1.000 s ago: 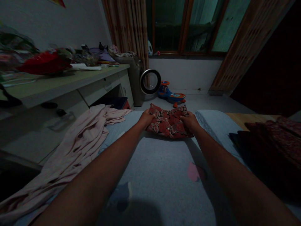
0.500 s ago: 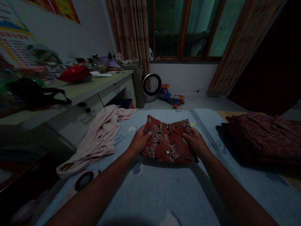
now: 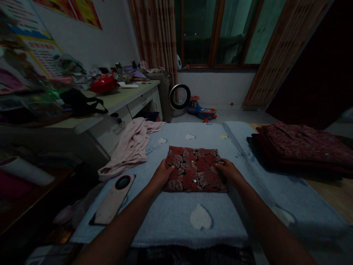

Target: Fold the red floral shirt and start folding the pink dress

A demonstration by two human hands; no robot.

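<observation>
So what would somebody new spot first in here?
Probably the folded red floral cloth garment, held at its sides in the left grip and right grip, over the light blue cloth. Next, perhaps the shiny red bag on the pale desk at left, then the round dark-rimmed glass door beyond it.

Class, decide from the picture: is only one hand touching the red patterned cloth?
No, the left hand and the right hand each hold one side of the red patterned cloth.

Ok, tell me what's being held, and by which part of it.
The floral cloth: left hand at its left edge, right hand at its right edge.
</observation>
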